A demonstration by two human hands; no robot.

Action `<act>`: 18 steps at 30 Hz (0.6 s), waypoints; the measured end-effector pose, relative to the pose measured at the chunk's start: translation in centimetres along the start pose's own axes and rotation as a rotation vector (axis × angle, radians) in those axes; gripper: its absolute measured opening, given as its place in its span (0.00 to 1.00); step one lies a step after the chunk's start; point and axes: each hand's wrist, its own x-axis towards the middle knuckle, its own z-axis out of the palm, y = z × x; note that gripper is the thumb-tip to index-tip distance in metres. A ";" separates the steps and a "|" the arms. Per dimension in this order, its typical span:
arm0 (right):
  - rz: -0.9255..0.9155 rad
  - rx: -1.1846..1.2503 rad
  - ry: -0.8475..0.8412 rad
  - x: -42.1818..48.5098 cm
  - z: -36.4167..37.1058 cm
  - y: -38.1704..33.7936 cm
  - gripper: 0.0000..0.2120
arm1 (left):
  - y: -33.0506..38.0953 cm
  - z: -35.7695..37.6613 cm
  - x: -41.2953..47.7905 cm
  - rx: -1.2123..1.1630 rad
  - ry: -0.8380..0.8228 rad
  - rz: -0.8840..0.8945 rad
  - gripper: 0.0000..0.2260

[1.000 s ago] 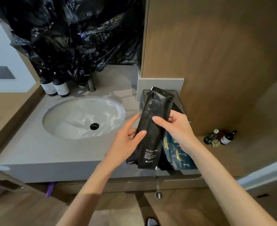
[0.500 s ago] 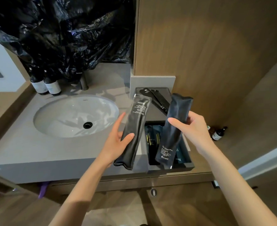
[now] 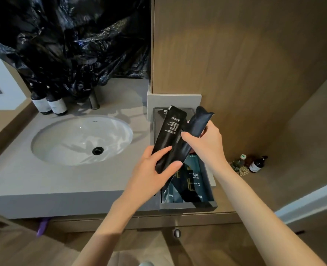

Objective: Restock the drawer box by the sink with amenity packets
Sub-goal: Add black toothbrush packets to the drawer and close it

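Black packets: two long ones are held above the drawer box, both leaning with their tops toward 1 o'clock. The printed packet point(image 3: 171, 131) crosses in front of the plain packet point(image 3: 197, 121), and they touch where they overlap.
Left hand point(image 3: 155, 169): grips the lower end of the printed packet, with the thumb across its face and the fingers behind.
Right hand point(image 3: 207, 144): pinches the plain packet near its upper end. The packet's lower end runs behind the printed one, down toward the drawer box.
Drawer box point(image 3: 187, 205): stands open at 3 o'clock from the sink point(image 3: 72, 143), at the edge of the grey surface point(image 3: 43, 181). Teal packets point(image 3: 194, 177) lie lengthwise in its near half. A dark tray sits at its far end, toward 12 o'clock.
Step in hand: probably separating the two packets so each can be laid in the box.
Doing it well: draw the hands apart first so the packets stop rubbing. Turn each to run 12 to 6 o'clock, in line with the teal packets, then lower one at a time, flat and print side up.
Risk: the packets look soft and slippery, so one held by a single end may sag or fold. A tilted one could catch on the box wall.
Nearby: bottles point(image 3: 49, 104) stand at 11 o'clock from the sink, under a black plastic bag point(image 3: 72, 45).
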 end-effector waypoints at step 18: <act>0.238 0.096 -0.272 1.0 -1.9 0.7 0.14 | -0.2 0.4 0.9 -0.372 -0.055 -0.187 0.05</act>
